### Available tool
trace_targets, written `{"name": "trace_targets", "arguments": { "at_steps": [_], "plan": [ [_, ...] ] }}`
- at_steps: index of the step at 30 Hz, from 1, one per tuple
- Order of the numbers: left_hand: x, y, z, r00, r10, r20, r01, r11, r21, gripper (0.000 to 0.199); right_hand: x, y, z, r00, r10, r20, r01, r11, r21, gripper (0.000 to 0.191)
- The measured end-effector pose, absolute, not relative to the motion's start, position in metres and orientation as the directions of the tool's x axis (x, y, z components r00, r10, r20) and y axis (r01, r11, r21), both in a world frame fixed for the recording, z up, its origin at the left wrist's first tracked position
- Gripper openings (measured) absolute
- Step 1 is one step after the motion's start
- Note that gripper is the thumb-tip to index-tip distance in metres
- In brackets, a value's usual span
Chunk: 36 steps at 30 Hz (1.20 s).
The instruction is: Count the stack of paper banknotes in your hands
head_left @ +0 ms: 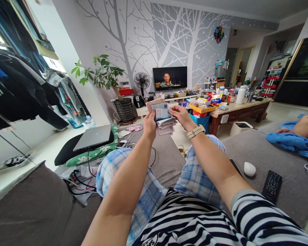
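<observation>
My left hand is closed on the left side of several thin paper pieces that look like banknotes or cards, bluish in front and pinkish behind. With its fingers pinched, my right hand grips the right edge of the bluish one. Just below my hands, a stack of papers shows with its layered edges facing me; what bears it is hidden. The print on the papers is too small to read.
A closed laptop rests on cushions at left. On the grey sofa at right are a white mouse, a black remote and a person's bare arm or body on blue cloth. A cluttered table stands beyond.
</observation>
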<state>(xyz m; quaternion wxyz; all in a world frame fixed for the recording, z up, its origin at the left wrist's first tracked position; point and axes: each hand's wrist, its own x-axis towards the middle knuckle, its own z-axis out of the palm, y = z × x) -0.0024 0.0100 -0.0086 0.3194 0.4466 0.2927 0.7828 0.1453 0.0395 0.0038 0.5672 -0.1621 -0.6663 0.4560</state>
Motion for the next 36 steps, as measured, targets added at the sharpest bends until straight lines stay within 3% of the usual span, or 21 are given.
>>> {"name": "trace_targets", "arguments": {
  "at_steps": [21,30,36],
  "plan": [
    [-0.006,0.0161,-0.0119,-0.389,0.752,0.532,-0.248,-0.642,0.726,0.023,0.1448,0.0382,0.0056,-0.293,0.757,0.583,-0.327,0.494,-0.806,0.023],
    [-0.0041,0.0169,-0.0127,-0.345,0.764,0.545,-0.271,-0.637,0.722,0.023,0.1464,0.034,0.0074,-0.335,0.755,0.564,-0.334,0.465,-0.82,0.034],
    [-0.0025,0.0116,-0.0109,-0.34,0.776,0.531,-0.281,-0.623,0.73,0.02,0.1472,0.0334,0.0086,-0.245,0.776,0.581,-0.288,0.514,-0.808,0.037]
  ]
}}
